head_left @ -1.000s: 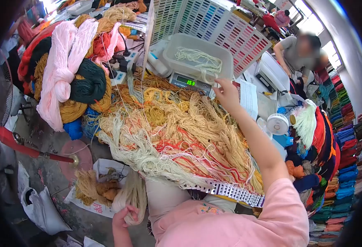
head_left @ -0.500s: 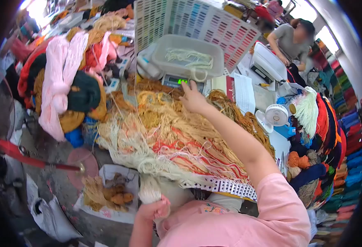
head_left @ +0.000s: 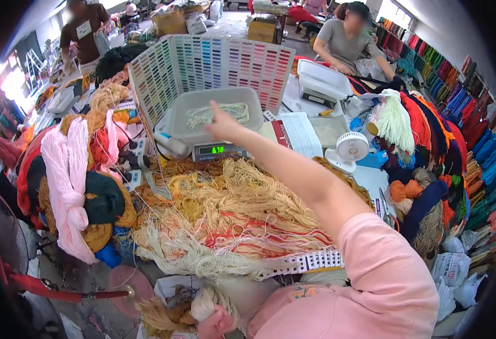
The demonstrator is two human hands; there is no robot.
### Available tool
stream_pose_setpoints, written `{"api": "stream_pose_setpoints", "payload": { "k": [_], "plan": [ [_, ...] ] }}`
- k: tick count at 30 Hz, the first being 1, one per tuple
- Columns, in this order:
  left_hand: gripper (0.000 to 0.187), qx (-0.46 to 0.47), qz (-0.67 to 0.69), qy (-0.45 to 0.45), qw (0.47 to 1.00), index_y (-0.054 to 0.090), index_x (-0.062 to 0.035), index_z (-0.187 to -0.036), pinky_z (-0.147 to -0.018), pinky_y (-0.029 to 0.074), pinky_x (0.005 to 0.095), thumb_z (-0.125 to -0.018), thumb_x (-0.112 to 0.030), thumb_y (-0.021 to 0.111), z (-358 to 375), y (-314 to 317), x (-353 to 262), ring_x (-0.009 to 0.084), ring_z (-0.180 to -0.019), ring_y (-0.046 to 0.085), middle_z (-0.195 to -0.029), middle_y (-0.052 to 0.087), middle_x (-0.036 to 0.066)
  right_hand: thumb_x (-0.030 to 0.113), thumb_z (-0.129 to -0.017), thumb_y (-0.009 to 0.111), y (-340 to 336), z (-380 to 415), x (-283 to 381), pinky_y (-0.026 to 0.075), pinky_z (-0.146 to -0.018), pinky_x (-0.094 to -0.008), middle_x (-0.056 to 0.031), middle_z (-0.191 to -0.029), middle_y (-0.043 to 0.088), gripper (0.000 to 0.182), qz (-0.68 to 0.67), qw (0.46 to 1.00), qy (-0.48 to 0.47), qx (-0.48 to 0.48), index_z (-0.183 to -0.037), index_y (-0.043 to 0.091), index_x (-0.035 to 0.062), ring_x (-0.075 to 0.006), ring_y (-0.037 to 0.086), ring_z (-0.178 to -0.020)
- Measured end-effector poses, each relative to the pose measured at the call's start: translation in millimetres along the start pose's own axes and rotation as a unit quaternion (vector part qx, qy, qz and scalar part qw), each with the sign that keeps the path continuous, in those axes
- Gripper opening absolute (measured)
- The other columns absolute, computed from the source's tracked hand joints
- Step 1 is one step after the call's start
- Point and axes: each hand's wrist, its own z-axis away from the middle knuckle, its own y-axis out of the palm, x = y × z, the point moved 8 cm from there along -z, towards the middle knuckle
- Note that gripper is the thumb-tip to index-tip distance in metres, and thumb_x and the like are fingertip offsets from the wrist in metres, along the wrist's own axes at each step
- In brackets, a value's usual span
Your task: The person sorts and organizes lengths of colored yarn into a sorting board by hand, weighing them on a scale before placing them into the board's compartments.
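Observation:
My right hand (head_left: 223,122) is held over the front of a clear plastic tub (head_left: 174,113), its index finger stretched out. Pale green yarn (head_left: 234,111) lies in the tub, which rests on a digital scale (head_left: 214,150) with a lit green display. Low at the front, the fingers of my left hand (head_left: 216,323) are wrapped round a skein of cream yarn (head_left: 204,304). Between my hands spreads a heap of tan, gold, red and cream yarn (head_left: 242,198).
Behind the tub stands a colour sample board (head_left: 231,68). Pink skeins (head_left: 70,186) hang at the left. A small white fan (head_left: 352,147), papers (head_left: 301,134) and more yarn are at the right. Two people (head_left: 346,42) (head_left: 84,37) work beyond the table.
The view has tilted up, showing more of the room. My right hand has moved from the scale display up over the tub. My left hand still holds the cream skein.

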Motion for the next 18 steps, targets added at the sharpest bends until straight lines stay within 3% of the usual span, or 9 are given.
{"api": "stream_pose_setpoints", "payload": {
  "k": [2,4,6,8,10,12,15,17,18],
  "plan": [
    [0.021,0.049,-0.03,-0.011,0.998,0.048,-0.0023,-0.067,-0.044,0.033,0.0235,-0.074,-0.022,0.049,-18,12,2,0.0116,-0.047,0.041,-0.055,0.045,0.005,0.017,-0.068,0.054,-5,34,6,0.044,-0.064,-0.0296,-0.0185,-0.087,0.051,0.065,-0.11,0.993,0.008,0.041,-0.121,0.019,0.0045,-0.0206,0.055,-0.075],
    [0.021,-0.032,-0.073,0.071,0.994,0.052,-0.0004,-0.072,-0.056,0.039,0.0262,-0.076,-0.021,0.048,-33,22,-10,0.0157,-0.064,0.049,-0.077,0.051,0.009,0.017,-0.067,0.055,0,69,1,0.043,-0.067,-0.029,-0.0166,-0.087,0.051,0.06,-0.135,0.988,0.0,0.072,-0.118,0.025,0.0044,-0.0185,0.053,-0.078],
    [0.02,-0.031,-0.09,0.094,0.991,0.053,0.0008,-0.08,-0.066,0.042,0.03,-0.077,-0.017,0.046,-45,29,-15,0.019,-0.078,0.051,-0.093,0.05,0.011,0.016,-0.066,0.057,9,101,-11,0.042,-0.063,-0.0274,-0.0125,-0.085,0.052,0.046,-0.149,0.984,-0.069,0.064,-0.106,0.04,0.0026,-0.0151,0.052,-0.071],
    [0.018,-0.038,-0.081,0.106,0.99,0.051,-0.0014,-0.08,-0.072,0.041,0.036,-0.077,-0.019,0.046,-56,42,-24,0.0202,-0.085,0.049,-0.1,0.048,0.01,0.014,-0.066,0.057,16,146,-1,0.041,-0.061,-0.0255,-0.0083,-0.082,0.052,0.026,-0.116,0.982,-0.028,0.149,-0.088,0.052,0.0019,-0.0136,0.049,-0.067],
    [0.02,-0.037,-0.072,0.122,0.989,0.051,-0.0022,-0.087,-0.073,0.041,0.0357,-0.079,-0.019,0.044,-63,48,-30,0.0201,-0.09,0.047,-0.103,0.046,0.011,0.012,-0.068,0.057,21,182,4,0.04,-0.059,-0.0238,-0.0061,-0.077,0.051,0.014,-0.151,0.975,-0.065,0.151,-0.077,0.055,0.0021,-0.0122,0.048,-0.066],
    [0.027,-0.069,-0.069,0.143,0.985,0.048,-0.0019,-0.097,-0.078,0.038,0.0352,-0.08,-0.022,0.041,-72,52,-38,0.02,-0.095,0.044,-0.109,0.043,0.011,0.009,-0.069,0.056,33,213,4,0.039,-0.057,-0.022,-0.0041,-0.073,0.05,0.008,-0.272,0.945,-0.036,0.18,-0.074,0.055,0.0023,-0.0104,0.047,-0.067],
    [0.029,-0.062,-0.083,0.211,0.972,0.046,-0.0009,-0.101,-0.083,0.034,0.0346,-0.081,-0.022,0.04,-83,67,-51,0.0197,-0.099,0.042,-0.113,0.04,0.011,0.005,-0.071,0.055,34,244,27,0.037,-0.055,-0.0184,-0.0026,-0.077,0.051,0.005,-0.251,0.94,-0.039,0.227,-0.075,0.056,0.0012,-0.0072,0.047,-0.069],
    [0.03,-0.06,-0.038,0.214,0.974,0.043,0.0021,-0.104,-0.086,0.032,0.0327,-0.082,-0.017,0.039,-89,71,-47,0.0191,-0.101,0.041,-0.113,0.04,0.012,0.005,-0.071,0.055,44,258,28,0.037,-0.052,-0.0186,-0.0031,-0.078,0.051,0.006,-0.323,0.914,0.01,0.245,-0.075,0.056,0.0001,-0.0075,0.047,-0.067],
    [0.032,-0.036,-0.049,0.223,0.973,0.041,0.0031,-0.107,-0.087,0.031,0.032,-0.082,-0.018,0.037,-92,76,-45,0.0191,-0.102,0.04,-0.113,0.04,0.012,0.004,-0.071,0.055,42,260,39,0.037,-0.049,-0.0183,-0.0034,-0.076,0.052,0.006,-0.325,0.913,-0.017,0.244,-0.074,0.056,-0.0006,-0.0071,0.047,-0.062]
  ]
}}
